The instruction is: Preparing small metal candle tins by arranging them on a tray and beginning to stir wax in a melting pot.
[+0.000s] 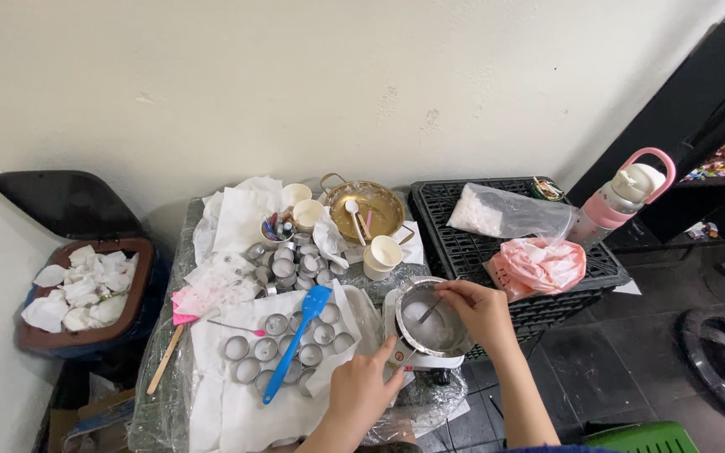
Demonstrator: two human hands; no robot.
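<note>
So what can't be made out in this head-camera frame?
- Scale under the metal bowl: the bowl covers its platform, and the left hand covers part of its front.
- Stirrer in the right hand: too small to tell its kind.
- Bowl's whitish contents: too blurred to identify.
- Both forearms: cut off by the bottom edge.

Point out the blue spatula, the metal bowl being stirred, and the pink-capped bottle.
blue spatula (315,300), head view, on its blade.
metal bowl (451,343), head view, on its near rim.
pink-capped bottle (604,210), head view, on its body.
</note>
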